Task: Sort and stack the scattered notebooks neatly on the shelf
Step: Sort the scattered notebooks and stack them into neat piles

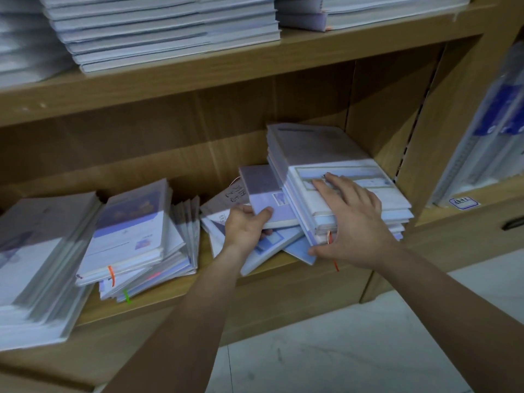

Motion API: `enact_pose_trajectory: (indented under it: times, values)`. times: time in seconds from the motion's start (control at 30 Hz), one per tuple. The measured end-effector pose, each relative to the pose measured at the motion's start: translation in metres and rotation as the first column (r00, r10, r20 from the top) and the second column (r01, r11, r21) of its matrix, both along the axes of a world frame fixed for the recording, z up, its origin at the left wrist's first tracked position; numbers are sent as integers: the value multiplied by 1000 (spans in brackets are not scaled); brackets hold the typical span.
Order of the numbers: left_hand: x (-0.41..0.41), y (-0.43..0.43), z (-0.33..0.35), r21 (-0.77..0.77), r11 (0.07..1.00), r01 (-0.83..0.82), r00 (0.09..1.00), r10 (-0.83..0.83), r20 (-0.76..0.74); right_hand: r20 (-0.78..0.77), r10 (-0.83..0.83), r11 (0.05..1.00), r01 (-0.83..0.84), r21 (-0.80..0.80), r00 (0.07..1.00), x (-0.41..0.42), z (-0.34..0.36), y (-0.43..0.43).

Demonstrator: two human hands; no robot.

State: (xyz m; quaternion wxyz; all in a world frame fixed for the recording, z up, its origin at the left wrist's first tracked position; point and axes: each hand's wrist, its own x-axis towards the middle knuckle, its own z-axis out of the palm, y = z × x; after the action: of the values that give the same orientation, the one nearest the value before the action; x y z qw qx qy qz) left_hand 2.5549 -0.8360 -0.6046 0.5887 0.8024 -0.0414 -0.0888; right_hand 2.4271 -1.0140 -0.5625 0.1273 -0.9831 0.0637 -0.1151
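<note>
1. The purple notebook (265, 194) lay tilted near the middle of the lower shelf (255, 296), with its right edge leaning against the tall stack (312, 148).
2. The left hand (245, 228) gripped that notebook's near corner. The thumb lay on the cover and the fingers (268, 231) were curled underneath.
3. The right hand (351, 219) lay on the tall stack at the shelf's right end. Its fingers (334, 180) were spread nearly straight across the top cover, and the thumb pressed the stack's lower front edge.
4. Loose notebooks (269, 248) fanned out under both hands, and their corners overhung the shelf's front edge.
5. A slumped pile (133, 231) with an orange ribbon (112, 275) sat left of centre, and a bigger pile (37, 251) filled the left end. Both jutted past the front edge.
6. Bare shelf showed behind the loose notebooks, towards the back edge, and in a narrow gap beside the slumped pile.
7. More stacks (164, 29) rested on the shelf above.
</note>
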Motion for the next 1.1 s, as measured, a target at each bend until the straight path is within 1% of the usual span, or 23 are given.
enact_pose_trajectory:
  times: [0.07,0.2,0.33,0.6,0.9,1.1]
  values:
    - [3,-1,-1,-54,999,2,999,-4,-34,2,-6,1000,6,-10,1000,1,0,1]
    - [3,-4,-7,-69,998,-2,1000,1,-26,-20,-10,999,9,-52,1000,4,2,6]
    - [3,-4,-8,-146,989,-34,999,29,-37,-41,-4,997,0,-83,999,6,2,6]
    - [-12,3,-2,-143,990,0,1000,3,24,-64,2,998,-6,-67,998,6,1,5]
    - [-38,28,16,-135,990,-34,996,44,72,-67,22,1000,-23,-14,998,13,4,4]
    - [-55,52,21,-75,996,-57,991,65,119,-48,34,999,-34,9,998,13,2,0]
